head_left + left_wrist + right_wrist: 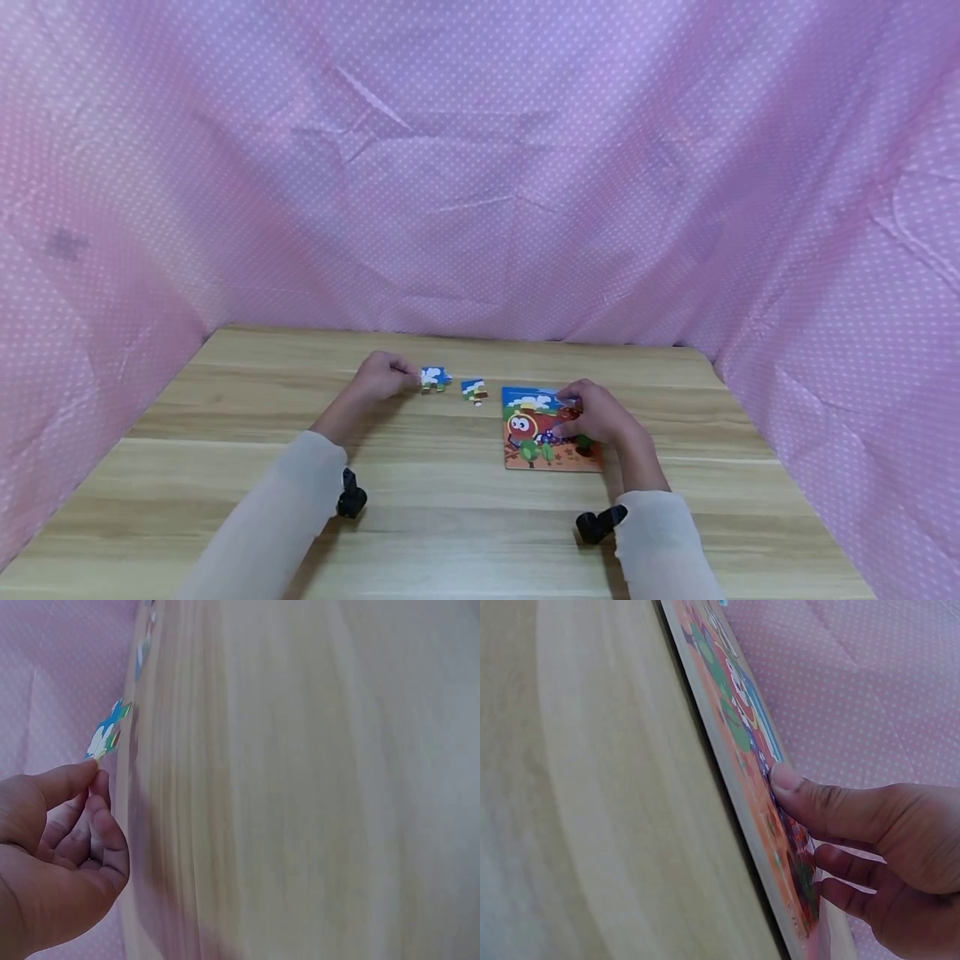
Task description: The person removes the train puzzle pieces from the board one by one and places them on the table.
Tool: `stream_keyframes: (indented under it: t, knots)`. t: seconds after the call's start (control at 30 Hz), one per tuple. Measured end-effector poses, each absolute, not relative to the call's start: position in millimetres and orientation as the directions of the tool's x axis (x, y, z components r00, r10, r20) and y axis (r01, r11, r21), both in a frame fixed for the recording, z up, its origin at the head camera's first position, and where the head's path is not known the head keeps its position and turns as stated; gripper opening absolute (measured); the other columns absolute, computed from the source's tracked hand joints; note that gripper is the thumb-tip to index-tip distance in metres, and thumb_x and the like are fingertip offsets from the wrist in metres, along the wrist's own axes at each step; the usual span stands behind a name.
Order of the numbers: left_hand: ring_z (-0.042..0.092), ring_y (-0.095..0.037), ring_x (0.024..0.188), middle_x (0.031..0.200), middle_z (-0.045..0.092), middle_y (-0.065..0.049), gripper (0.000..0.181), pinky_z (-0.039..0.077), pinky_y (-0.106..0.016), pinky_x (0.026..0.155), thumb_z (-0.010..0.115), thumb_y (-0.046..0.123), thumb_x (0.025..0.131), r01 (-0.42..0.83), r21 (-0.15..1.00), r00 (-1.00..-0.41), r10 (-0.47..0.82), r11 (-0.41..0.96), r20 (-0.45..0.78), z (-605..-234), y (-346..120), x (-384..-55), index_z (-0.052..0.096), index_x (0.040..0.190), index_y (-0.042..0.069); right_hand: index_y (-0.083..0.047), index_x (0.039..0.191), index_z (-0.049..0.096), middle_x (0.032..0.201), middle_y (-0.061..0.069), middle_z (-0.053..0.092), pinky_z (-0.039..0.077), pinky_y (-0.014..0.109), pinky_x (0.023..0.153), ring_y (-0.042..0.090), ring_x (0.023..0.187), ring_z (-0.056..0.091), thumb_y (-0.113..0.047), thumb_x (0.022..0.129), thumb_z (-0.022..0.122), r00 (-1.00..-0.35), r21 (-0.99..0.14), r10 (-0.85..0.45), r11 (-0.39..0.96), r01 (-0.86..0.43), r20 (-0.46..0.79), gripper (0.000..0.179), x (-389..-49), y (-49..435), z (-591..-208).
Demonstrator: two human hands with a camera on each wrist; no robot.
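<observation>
head view, left hand: your left hand [382, 377] pinches the edge of a puzzle piece [432, 379], blue and white with some green, between thumb and finger; it sits at three o'clock from that hand, and your left wrist camera shows the same pinch.
right hand: your right hand [597, 414] rests over the puzzle board [551, 464] at about two o'clock from its centre, thumb spread away from the fingers, thumb tip on the picture; you cannot tell whether a piece lies beneath it.
second piece: a loose second piece [474, 391] lies on the table [450, 517] at ten o'clock from the board, touching neither of your hands.
progress: your board looks mostly filled, with eyes, clouds, leaves and orange ground showing; two pieces seem left to seat, though your right hand hides where any gap might be.
count: you have two hands, one board and two pieces off it, one pinched, one loose.
sleeves: two, your left sleeve [288, 483] at seven o'clock, your right sleeve [667, 537] at five.
wrist mounts: two black ones, your left mount [352, 497] and your right mount [597, 527].
cloth: one pink dotted cloth [480, 167] at twelve o'clock, beyond the table.
</observation>
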State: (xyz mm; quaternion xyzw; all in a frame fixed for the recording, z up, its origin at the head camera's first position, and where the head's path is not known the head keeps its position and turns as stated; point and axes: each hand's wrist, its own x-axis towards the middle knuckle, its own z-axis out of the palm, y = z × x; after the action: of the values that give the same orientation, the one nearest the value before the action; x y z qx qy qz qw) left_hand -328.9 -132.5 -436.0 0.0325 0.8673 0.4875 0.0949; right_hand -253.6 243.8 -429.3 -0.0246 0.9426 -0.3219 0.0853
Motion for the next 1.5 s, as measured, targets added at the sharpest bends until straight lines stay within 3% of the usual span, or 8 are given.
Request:
stream_keyframes:
  t: [0.27, 0.73, 0.9, 1.2, 1.5]
  knots:
    - [0.057, -0.017, 0.082, 0.098, 0.069, -0.008, 0.005, 0.049, -0.027, 0.07, 0.071, 0.008, 0.096, -0.052, 0.841, -0.975, 0.155, 0.538, -0.16, -438, -142, -329, 0.074, 0.095, 0.004, -0.008, 0.131, 0.065, 0.135, 0.012, 0.059, 0.045, 0.055, 0.105, 0.033, 0.119, 0.057, -0.018, 0.085, 0.086, -0.983, -0.618, -0.109, 0.786, 0.005, -0.147, 0.052, -253, 244, -429]
    - [0.058, -0.022, 0.094, 0.1, 0.071, -0.009, 0.008, 0.048, -0.034, 0.083, 0.07, 0.007, 0.096, -0.007, 0.758, -0.977, 0.159, 0.652, -0.145, -432, -145, -328, 0.076, 0.092, 0.005, -0.008, 0.134, 0.065, 0.141, 0.017, 0.053, 0.041, 0.058, 0.109, 0.038, 0.128, 0.052, -0.02, 0.085, 0.085, -0.981, -0.584, -0.138, 0.811, -0.032, -0.138, 0.054, -251, 245, -427]
    - [0.057, -0.021, 0.091, 0.097, 0.069, -0.006, 0.005, 0.046, -0.032, 0.08, 0.072, 0.01, 0.094, 0.013, 0.75, -0.976, 0.171, 0.661, -0.133, -430, -140, -331, 0.075, 0.093, 0.006, -0.01, 0.135, 0.065, 0.143, 0.017, 0.049, 0.038, 0.06, 0.11, 0.038, 0.131, 0.047, -0.023, 0.086, 0.085, -0.979, -0.563, -0.134, 0.826, -0.027, -0.151, 0.055, -249, 246, -426]
    - [0.059, -0.018, 0.082, 0.092, 0.068, -0.007, 0.008, 0.048, -0.026, 0.069, 0.072, 0.011, 0.095, 0.096, 0.787, -0.968, 0.243, 0.609, -0.07, -425, -110, -331, 0.072, 0.098, 0.004, -0.008, 0.14, 0.061, 0.138, 0.018, 0.053, 0.041, 0.059, 0.108, 0.037, 0.127, 0.051, -0.022, 0.085, 0.086, -0.979, -0.559, -0.158, 0.827, -0.059, -0.13, 0.062, -248, 257, -426]
    - [0.06, -0.015, 0.079, 0.088, 0.068, -0.004, 0.003, 0.049, -0.024, 0.067, 0.073, 0.006, 0.092, 0.125, 0.835, -0.952, 0.302, 0.536, -0.051, -424, -63, -321, 0.073, 0.095, 0.004, -0.003, 0.141, 0.058, 0.135, 0.022, 0.059, 0.045, 0.06, 0.103, 0.043, 0.123, 0.057, -0.013, 0.082, 0.087, -0.978, -0.598, -0.151, 0.8, -0.034, -0.146, 0.066, -244, 271, -426]
